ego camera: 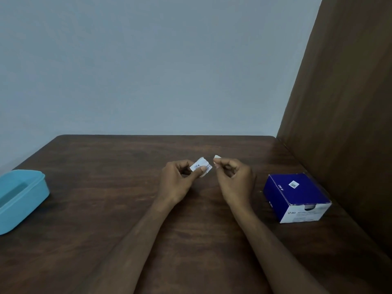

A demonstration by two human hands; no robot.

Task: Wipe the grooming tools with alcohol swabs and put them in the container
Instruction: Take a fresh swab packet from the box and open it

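- The swab packet (201, 167) is up off the tabletop (106, 187), near the middle, pinched between thumb and fingers of the left hand (177, 179); this grip is closed on the packet.
- One edge of the packet looks torn open, and a small white strip (216, 157) sits apart from it in the fingertips of the right hand (232, 177), whose grip is closed on that scrap. I take it for the torn-off corner of the wrapper, though it is too small to be sure.
- The two hands are close together but not touching, both held above the wood.
- To the right, near the brown side panel (339, 102), sits the blue and white box (297, 196) of alcohol swabs, its near face showing an opening.
- Far to the left, at the edge of view, is the light blue container (31, 187), lid off, well apart from the hands; only part of it shows, and I cannot see anything lying inside.
- No grooming tools show anywhere on the tabletop from where I stand.
- By my reckoning the job is only at its start: a swab is being unwrapped, nothing has been wiped yet, and nothing appears to have gone into the container. Still to come: pulling the swab out, wiping each tool, and placing them in the container.
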